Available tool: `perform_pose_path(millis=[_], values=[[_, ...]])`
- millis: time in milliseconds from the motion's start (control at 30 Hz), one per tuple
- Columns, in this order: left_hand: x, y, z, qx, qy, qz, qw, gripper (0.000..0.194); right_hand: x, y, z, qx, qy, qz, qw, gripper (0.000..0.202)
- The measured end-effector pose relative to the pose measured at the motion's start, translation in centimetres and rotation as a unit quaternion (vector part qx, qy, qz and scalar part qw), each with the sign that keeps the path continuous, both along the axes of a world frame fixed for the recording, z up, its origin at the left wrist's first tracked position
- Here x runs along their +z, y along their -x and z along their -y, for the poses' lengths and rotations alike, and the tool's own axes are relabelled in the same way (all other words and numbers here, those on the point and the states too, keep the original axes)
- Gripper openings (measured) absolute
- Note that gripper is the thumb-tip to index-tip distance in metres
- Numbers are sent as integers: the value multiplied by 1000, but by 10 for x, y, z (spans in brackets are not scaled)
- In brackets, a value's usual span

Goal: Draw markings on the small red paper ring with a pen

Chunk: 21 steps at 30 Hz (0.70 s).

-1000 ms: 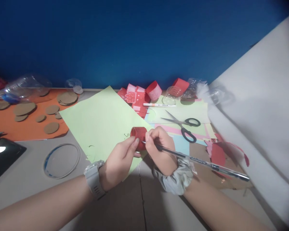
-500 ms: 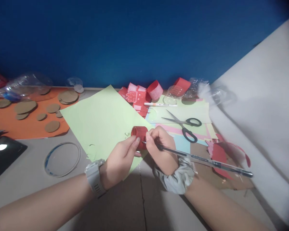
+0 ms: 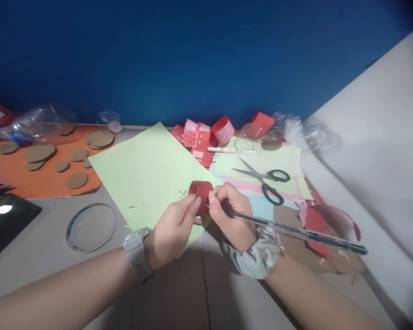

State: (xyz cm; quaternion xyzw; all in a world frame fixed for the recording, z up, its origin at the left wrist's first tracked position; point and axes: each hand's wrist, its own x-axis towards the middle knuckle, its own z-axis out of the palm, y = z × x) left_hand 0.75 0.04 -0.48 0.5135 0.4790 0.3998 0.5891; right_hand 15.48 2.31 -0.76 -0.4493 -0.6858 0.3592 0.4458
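Note:
In the middle of the head view, a small red paper ring (image 3: 202, 188) with fine dark lines on it is pinched in my left hand (image 3: 174, 227). My right hand (image 3: 236, 213) grips a long pen (image 3: 296, 232), and the tip meets the front of the ring. The pen's far end points to the lower right. Beneath the ring lies a light green sheet (image 3: 147, 169) with a few small scraps on it. My fingers hide part of the ring.
Scissors (image 3: 261, 175) and a white marker (image 3: 230, 150) lie on coloured papers to the right. Red paper pieces (image 3: 201, 146) sit behind. At left are cardboard discs (image 3: 40, 152) on orange paper (image 3: 13, 181), a clear bottle (image 3: 41, 123), a grey hoop (image 3: 91, 228) and a black device (image 3: 12, 224).
The whole view has shifted slightly. Both hands keep hold of the ring and the pen, and the pen tip remains at the ring, with its far end a little lower.

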Motion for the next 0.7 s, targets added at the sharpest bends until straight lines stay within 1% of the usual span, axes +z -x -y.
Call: perform_pose_path(millis=[167,367,533,700], values=[[0,-1,0,11,7,-3,1000,33,-1,1,0,-20,3,-15,1000,23],[1,0,0,2,9,7,1000,31,-1,-1,0,11,1,13,1000,26],[2,-1,0,7,10,-2,1000,30,0,-1,0,-7,10,-3,1000,24],[4,-2,0,10,21,-18,1000,29,1,-1,0,13,-7,28,1000,26]])
